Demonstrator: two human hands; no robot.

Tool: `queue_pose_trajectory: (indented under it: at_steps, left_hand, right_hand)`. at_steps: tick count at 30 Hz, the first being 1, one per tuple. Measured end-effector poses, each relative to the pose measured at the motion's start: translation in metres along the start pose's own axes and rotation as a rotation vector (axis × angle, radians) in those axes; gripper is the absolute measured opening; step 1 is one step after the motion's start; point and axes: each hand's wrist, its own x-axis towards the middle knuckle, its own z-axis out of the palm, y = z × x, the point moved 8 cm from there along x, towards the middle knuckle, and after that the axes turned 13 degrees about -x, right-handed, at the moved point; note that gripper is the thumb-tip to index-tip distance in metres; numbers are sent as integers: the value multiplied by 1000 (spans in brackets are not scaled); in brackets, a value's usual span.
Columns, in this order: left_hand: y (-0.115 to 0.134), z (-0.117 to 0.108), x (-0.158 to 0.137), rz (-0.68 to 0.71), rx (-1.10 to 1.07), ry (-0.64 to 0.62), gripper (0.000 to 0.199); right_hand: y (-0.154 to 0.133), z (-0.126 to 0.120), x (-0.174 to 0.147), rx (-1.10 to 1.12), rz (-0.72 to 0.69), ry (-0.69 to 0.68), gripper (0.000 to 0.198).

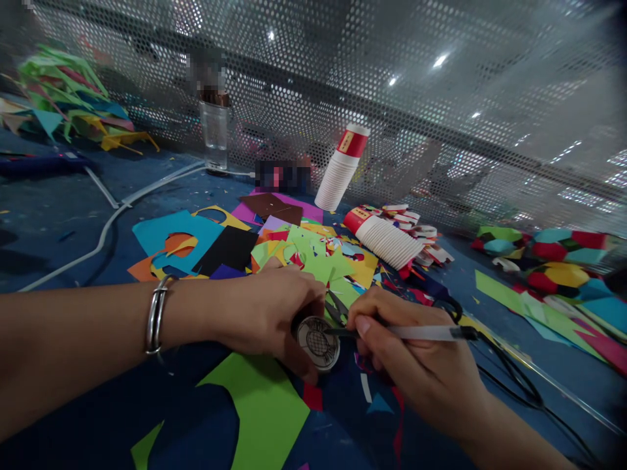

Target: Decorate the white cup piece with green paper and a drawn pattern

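Green paper [269,405] lies at the bottom centre. Above it, mid-frame, the left hand [277,305] curls thumb and fingers around a round white piece [316,346] bearing a dark drawing; the right hand [416,365], fingers bent in, pinches a pen [421,333], tip at the drawing. Beyond lie coloured scraps [313,251], then stacked cups [336,183] upper right of centre.

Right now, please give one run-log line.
left hand: holds round drawn-on piece; right hand: holds pen, tip at piece; nearby: green paper
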Motion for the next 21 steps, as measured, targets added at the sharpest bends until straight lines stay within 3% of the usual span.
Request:
queue_pose_trajectory:
  at_steps: [21]
  left_hand:
    - [0, 0, 1, -24, -3, -13, 54]
  right_hand:
    - [-2, -1, 0, -15, 8, 13, 23]
